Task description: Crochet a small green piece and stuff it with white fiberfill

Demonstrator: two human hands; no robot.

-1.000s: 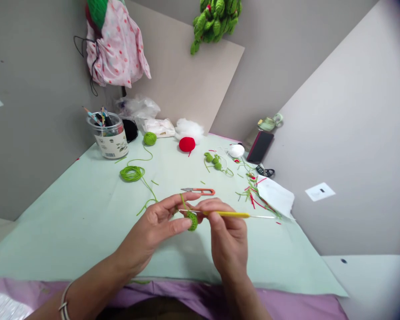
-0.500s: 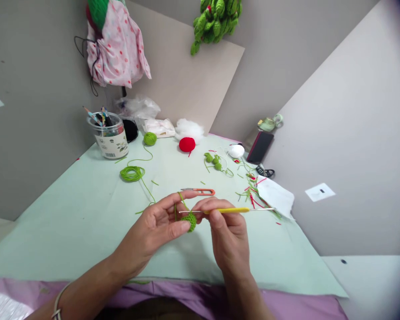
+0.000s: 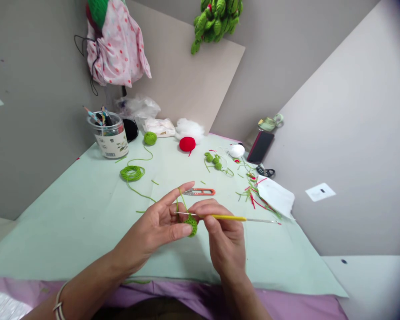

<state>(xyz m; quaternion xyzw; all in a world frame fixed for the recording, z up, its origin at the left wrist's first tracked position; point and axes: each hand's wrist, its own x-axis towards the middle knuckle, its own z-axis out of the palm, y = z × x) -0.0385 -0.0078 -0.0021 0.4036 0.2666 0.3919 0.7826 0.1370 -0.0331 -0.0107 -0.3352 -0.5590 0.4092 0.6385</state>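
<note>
Between thumb and fingers, my left hand [image 3: 156, 229] pinches a small green crochet piece [image 3: 191, 226]. Green yarn [image 3: 182, 198] runs over its raised index finger and down to the work. My right hand [image 3: 225, 235] grips a crochet hook [image 3: 229, 218] by its yellow handle, much like a pencil. The hook's metal tip lies at the top of the green piece, pointing left. Just beyond the hands lie orange-handled thread snips [image 3: 202, 192]. A loose coil of green yarn [image 3: 132, 173] sits to the left, its strand leading toward my left hand.
A pencil tub [image 3: 111, 142] stands at the back left, near a green yarn ball [image 3: 150, 138]. Red yarn [image 3: 187, 144] and white stuffing [image 3: 189, 130] are at the back. Small green crochet pieces [image 3: 213, 160], yarn scraps [image 3: 253, 195] and a phone [image 3: 260, 146] lie to the right.
The hook has tilted, its rear end dropping, and its tip has slid slightly left. My left index finger has lifted, uncovering more of the snips. The yarn strand from the coil has shifted.
</note>
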